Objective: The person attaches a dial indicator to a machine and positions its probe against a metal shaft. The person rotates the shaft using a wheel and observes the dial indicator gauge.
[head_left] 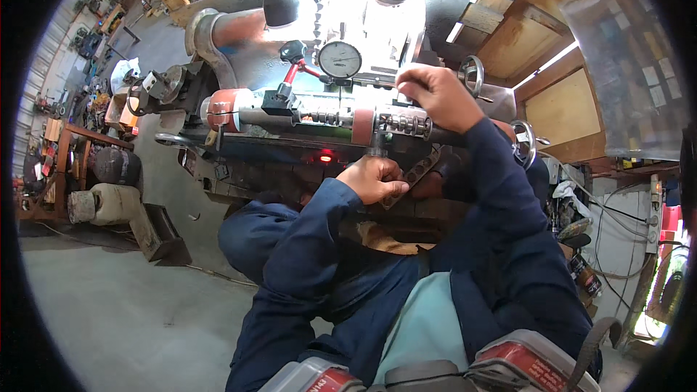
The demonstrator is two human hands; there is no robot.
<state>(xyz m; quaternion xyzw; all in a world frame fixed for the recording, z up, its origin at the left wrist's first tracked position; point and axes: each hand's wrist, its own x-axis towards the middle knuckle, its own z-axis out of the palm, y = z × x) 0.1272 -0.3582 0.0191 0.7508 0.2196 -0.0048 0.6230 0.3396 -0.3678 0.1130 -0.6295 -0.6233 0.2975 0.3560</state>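
Observation:
A long bench machine lies crosswise before me, with a horizontal metal shaft (319, 116) that has coiled or lobed sections. My left hand (374, 180) is curled closed just under a short metal stem (377, 149) that hangs below a reddish-brown collar (364, 125); what the fingers hold is hidden. Above the right part of the shaft, my right hand (441, 99) has thumb and fingers pressed together against a metal part. Left of it stands a round dial gauge (340, 59), carried by a red jointed arm (292, 73) on a black block base (279, 102).
Handwheels sit at the machine's right end (524, 144) and far right (472, 75). A bright lamp glares at the back. A red light (325, 158) glows below the shaft. Left on the floor stand a dirty plastic jug (109, 203) and an open metal box (161, 232). Cables hang at right.

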